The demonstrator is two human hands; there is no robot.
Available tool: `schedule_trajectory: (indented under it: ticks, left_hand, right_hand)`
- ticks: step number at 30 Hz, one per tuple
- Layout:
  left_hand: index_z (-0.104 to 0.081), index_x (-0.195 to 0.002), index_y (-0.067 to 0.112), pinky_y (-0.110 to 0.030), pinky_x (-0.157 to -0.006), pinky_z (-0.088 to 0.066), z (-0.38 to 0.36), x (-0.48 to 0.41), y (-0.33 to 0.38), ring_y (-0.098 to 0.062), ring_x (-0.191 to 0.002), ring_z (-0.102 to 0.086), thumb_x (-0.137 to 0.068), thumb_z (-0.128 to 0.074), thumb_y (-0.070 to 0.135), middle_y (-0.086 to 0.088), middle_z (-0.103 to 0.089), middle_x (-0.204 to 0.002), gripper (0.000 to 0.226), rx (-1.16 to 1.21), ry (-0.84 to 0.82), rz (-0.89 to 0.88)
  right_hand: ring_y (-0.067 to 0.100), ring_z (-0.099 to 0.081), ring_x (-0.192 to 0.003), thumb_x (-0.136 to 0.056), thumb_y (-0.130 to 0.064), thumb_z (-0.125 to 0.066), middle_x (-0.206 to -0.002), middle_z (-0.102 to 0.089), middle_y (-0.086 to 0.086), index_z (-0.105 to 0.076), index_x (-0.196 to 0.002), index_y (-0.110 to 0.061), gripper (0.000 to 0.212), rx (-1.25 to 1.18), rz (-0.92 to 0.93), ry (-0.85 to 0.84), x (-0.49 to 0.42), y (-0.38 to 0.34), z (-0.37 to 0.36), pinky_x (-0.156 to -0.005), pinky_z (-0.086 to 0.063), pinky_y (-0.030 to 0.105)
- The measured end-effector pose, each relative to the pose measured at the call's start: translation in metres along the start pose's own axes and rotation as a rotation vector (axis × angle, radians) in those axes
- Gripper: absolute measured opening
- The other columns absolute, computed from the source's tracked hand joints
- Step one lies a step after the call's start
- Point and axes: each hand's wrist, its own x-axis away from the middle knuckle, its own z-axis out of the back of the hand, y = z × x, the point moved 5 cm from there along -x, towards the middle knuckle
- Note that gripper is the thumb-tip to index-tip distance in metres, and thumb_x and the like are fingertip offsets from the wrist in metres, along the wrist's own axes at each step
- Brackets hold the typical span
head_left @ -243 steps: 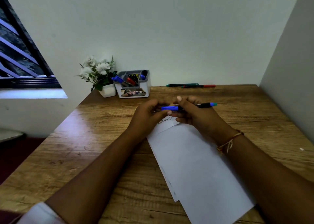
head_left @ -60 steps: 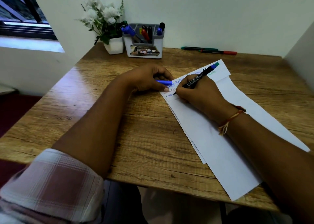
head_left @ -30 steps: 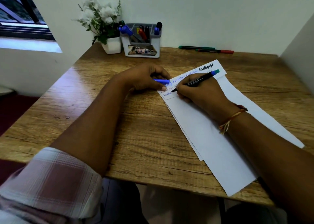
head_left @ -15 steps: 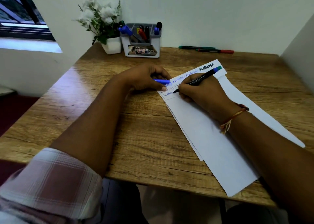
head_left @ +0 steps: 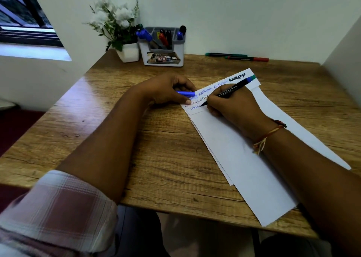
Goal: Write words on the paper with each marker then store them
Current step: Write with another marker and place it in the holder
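Your right hand (head_left: pixel 234 109) pinches the marker (head_left: pixel 231 88); left hand (head_left: pixel 166 90) at nine o'clock grips the cap (head_left: pixel 185 94), perhaps pinning paper (head_left: pixel 244 159); slippage smears.

White pot (head_left: pixel 129 52) with white flowers (head_left: pixel 112 15) stood at far left corner of wooden table (head_left: pixel 166 149), against pale wall (head_left: pixel 234 12). Glare patch lay near table's left edge. Barred window (head_left: pixel 19 18) sat upper left, above bright sill (head_left: pixel 33 52).
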Motion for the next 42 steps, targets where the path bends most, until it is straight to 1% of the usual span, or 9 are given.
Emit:
schedule_trajectory:
  ticks: [9,12,18,23,27,31,34,37,42]
  left_hand:
    - [-0.068,-0.115,0.031,-0.028,-0.096,-0.048,-0.0003,0.0014,0.0015,-0.007,-0.106,-0.06,-0.078,-0.081,0.021,0.011,-0.066,-0.115,0.04,-0.002,-0.002,0.001]
    - [-0.069,-0.112,0.03,-0.025,-0.094,-0.048,-0.001,0.0016,0.0013,-0.008,-0.105,-0.062,-0.077,-0.081,0.02,0.007,-0.068,-0.115,0.038,0.008,0.011,-0.019]
    - [-0.069,-0.114,0.03,-0.021,-0.092,-0.047,-0.0003,0.0027,0.0025,-0.006,-0.105,-0.061,-0.077,-0.081,0.02,0.008,-0.067,-0.115,0.04,0.009,0.002,-0.006]
    - [-0.069,-0.113,0.033,-0.024,-0.092,-0.047,-0.0003,0.0013,0.0012,-0.006,-0.105,-0.061,-0.077,-0.081,0.022,0.011,-0.067,-0.113,0.039,-0.002,0.002,0.001]
    - [-0.069,-0.112,0.034,-0.022,-0.09,-0.047,0.0,0.0005,0.0005,-0.004,-0.104,-0.061,-0.077,-0.082,0.023,0.012,-0.067,-0.113,0.039,-0.003,0.005,0.006]
    - [-0.068,-0.114,0.03,-0.013,-0.079,-0.044,-0.0004,0.0019,0.003,0.004,-0.095,-0.06,-0.077,-0.081,0.021,0.014,-0.068,-0.11,0.04,-0.004,0.005,-0.006]
    - [-0.069,-0.114,0.03,-0.012,-0.077,-0.043,-0.0009,0.0021,0.003,0.007,-0.091,-0.06,-0.077,-0.081,0.021,0.015,-0.068,-0.107,0.04,0.006,0.007,-0.011]
    - [-0.068,-0.115,0.031,-0.013,-0.08,-0.044,-0.0005,0.0017,0.0027,0.005,-0.096,-0.058,-0.077,-0.081,0.023,0.015,-0.066,-0.112,0.041,-0.006,0.003,-0.002]
    - [-0.069,-0.113,0.032,-0.015,-0.083,-0.046,0.0,0.0024,0.0032,0.002,-0.099,-0.061,-0.076,-0.082,0.023,0.014,-0.068,-0.112,0.04,0.004,0.012,-0.009]
  right_hand:
    - [0.021,-0.069,-0.073,-0.082,-0.018,-0.063,-0.068,-0.073,0.008,-0.069,-0.069,-0.004,0.02,-0.002,-0.021,0.009,0.0017,-0.0016,0.0017,-0.079,-0.058,0.039]
    - [0.01,-0.063,-0.064,-0.081,-0.017,-0.062,-0.069,-0.072,0.009,-0.068,-0.071,-0.004,0.018,-0.003,-0.021,0.014,0.003,-0.0027,0.0014,-0.072,-0.054,0.033]
    - [0.02,-0.069,-0.074,-0.082,-0.018,-0.061,-0.066,-0.072,0.006,-0.067,-0.069,-0.004,0.02,0.01,-0.029,0.017,0.0016,-0.0014,0.0025,-0.078,-0.057,0.039]
    - [0.012,-0.067,-0.07,-0.082,-0.017,-0.061,-0.064,-0.07,0.003,-0.066,-0.065,-0.007,0.02,0.0,-0.039,0.021,0.002,-0.0011,0.0025,-0.073,-0.054,0.032]
    - [0.019,-0.072,-0.076,-0.083,-0.017,-0.064,-0.067,-0.073,0.005,-0.069,-0.076,-0.006,0.014,-0.034,-0.074,0.023,0.0012,0.0001,0.0028,-0.08,-0.059,0.036]
    - [0.016,-0.067,-0.07,-0.082,-0.016,-0.065,-0.074,-0.073,0.012,-0.069,-0.077,-0.005,0.013,-0.044,-0.06,-0.002,0.0026,-0.0022,0.001,-0.078,-0.058,0.039]
    - [0.01,-0.064,-0.069,-0.085,-0.015,-0.067,-0.078,-0.072,0.011,-0.07,-0.081,-0.006,0.01,-0.022,-0.049,-0.012,0.0031,-0.0035,-0.0007,-0.07,-0.055,0.029]
    - [-0.003,-0.063,-0.055,-0.089,-0.015,-0.065,-0.071,-0.068,0.001,-0.066,-0.08,-0.013,0.009,-0.047,-0.084,0.043,0.0019,-0.0015,0.0035,-0.054,-0.047,0.009]
    - [-0.001,-0.062,-0.052,-0.089,-0.016,-0.063,-0.073,-0.07,0.0,-0.065,-0.079,-0.015,0.01,-0.087,-0.134,0.038,0.0003,0.0023,0.0048,-0.061,-0.05,0.016]
